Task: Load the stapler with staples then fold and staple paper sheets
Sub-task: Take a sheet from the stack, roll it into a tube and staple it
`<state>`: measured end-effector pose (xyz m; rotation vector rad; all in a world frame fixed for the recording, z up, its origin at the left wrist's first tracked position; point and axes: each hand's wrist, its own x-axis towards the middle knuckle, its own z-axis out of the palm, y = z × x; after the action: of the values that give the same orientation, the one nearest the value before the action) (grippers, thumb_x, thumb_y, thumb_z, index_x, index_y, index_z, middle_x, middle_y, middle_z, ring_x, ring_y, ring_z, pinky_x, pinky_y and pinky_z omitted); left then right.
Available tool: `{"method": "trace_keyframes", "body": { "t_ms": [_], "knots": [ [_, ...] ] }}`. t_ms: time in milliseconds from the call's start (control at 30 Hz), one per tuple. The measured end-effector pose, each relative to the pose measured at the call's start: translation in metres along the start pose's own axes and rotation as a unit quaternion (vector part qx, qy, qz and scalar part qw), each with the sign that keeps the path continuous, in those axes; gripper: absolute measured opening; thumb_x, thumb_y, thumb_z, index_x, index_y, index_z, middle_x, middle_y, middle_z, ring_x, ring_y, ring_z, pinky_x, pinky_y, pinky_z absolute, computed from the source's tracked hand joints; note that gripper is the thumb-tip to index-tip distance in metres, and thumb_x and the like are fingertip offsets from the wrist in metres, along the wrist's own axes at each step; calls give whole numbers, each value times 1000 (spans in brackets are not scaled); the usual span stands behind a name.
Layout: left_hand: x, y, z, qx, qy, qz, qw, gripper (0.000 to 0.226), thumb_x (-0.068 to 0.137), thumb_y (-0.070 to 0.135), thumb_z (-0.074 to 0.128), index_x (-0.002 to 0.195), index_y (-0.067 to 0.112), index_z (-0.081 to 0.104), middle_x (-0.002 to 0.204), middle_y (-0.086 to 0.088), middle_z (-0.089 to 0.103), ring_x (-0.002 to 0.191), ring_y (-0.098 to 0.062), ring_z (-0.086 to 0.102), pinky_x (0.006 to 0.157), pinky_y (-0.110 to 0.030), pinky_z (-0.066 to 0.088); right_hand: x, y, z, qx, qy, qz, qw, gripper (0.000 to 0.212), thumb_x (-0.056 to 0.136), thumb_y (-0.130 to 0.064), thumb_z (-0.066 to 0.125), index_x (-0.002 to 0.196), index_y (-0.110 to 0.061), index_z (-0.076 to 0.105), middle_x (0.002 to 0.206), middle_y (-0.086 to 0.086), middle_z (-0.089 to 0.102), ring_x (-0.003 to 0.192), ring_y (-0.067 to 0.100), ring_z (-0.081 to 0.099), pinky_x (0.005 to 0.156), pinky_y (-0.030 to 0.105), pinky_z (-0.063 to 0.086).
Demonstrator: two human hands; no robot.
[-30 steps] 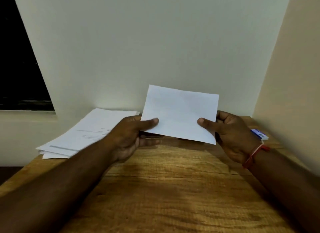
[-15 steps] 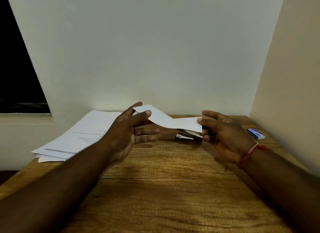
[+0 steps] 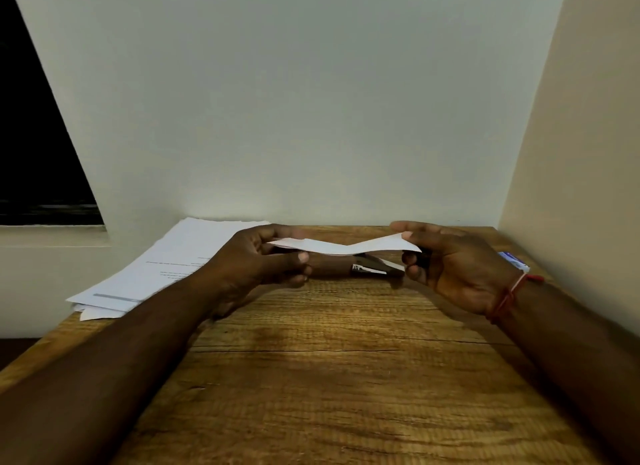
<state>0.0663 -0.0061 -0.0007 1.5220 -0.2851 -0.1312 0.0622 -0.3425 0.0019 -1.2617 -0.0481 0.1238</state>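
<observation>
Head view looks down on a wooden surface point(image 3: 329, 378) set into a corner of pale walls, with a loose stack of papers point(image 3: 173, 257) at its far left. The left hand point(image 3: 256, 260) pinches the left end of the folded sheet point(image 3: 346, 246) between thumb and fingers, and the right hand point(image 3: 453, 267) pinches the right end the same way. A second ago this sheet stood upright, its face turned toward the camera. It has since been tipped flat and lowered, so it now shows almost edge-on and sags in the middle between the two grips. It hangs above the far middle of the surface. Just under it lies the stapler point(image 3: 370, 267), partly hidden by the sheet and fingers; whether the paper touches it I cannot tell. A small blue staple box point(image 3: 514, 259) sits at the far right, behind the right wrist with its red thread point(image 3: 509, 296). Judging by this, the fold looks made and the sheet is being brought down toward the stapler, so stapling seems the next step, which would call for one hand to free itself
</observation>
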Motion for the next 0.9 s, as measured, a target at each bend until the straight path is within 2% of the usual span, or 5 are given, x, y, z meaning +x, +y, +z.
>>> {"method": "trace_keyframes", "body": {
  "t_ms": [233,400,567,733,900],
  "knots": [
    [-1,2,1,-1,-22,-6,1000,58,88,19,87,142,8,70,121,-27,82,118,-43,79,106,-48,64,0,-1,-4,1,-44,-19,999,35,107,-5,58,139,-4,70,131,20,76,97,20,78,73,30,66],
    [-1,3,0,17,-21,13,1000,64,85,21,89,145,14,68,119,-25,83,120,-40,80,115,-48,59,0,-2,-3,31,-50,-12,998,34,108,-3,54,139,-2,69,128,23,76,87,21,80,71,32,67],
    [1,1,-2,48,-3,40,998,71,75,22,102,141,21,76,138,-7,80,127,-31,78,122,-51,53,2,-1,-6,41,-57,-7,998,36,110,-5,51,142,1,66,125,20,76,83,19,78,80,34,68],
    [-1,3,1,42,-6,46,998,65,83,6,92,145,16,71,127,-15,83,127,-28,78,121,-47,52,2,-1,-5,48,-54,-4,997,37,108,-5,53,142,3,65,123,21,76,81,18,76,76,35,68],
    [-1,5,2,-46,-44,50,997,63,91,19,88,148,4,66,136,-21,78,129,-40,76,113,-45,60,1,-1,-5,48,-54,-6,997,36,108,-4,53,141,3,66,125,22,76,82,20,75,77,35,68]
  ]
}}
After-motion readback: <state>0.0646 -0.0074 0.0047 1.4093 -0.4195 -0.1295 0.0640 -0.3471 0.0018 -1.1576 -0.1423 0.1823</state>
